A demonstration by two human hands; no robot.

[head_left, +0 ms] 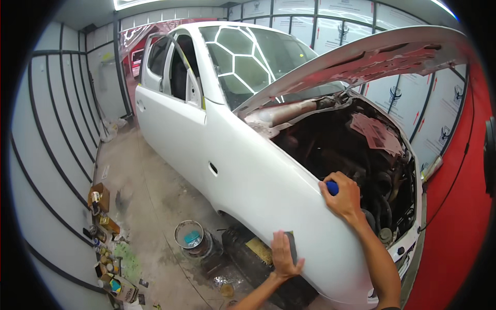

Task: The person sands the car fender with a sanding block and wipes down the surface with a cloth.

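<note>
A car's white front fender (258, 175) fills the middle of the view. My left hand (285, 256) lies against its lower side, fingers together and stretched, with a dark grey sanding pad (293, 248) under the palm pressed to the paint. On the fender's upper edge beside the engine bay, my right hand (343, 196) is curled round a small blue block (332, 188). Most of that block is hidden by the fingers, so its exact kind cannot be told.
The bonnet (361, 62) stands raised over the engine bay (356, 155). A bucket (189, 235) with something turquoise inside stands on the floor (150, 191) by the wheel arch. Boxes and cans (106, 225) line the left wall. A black cable (454, 181) hangs at right.
</note>
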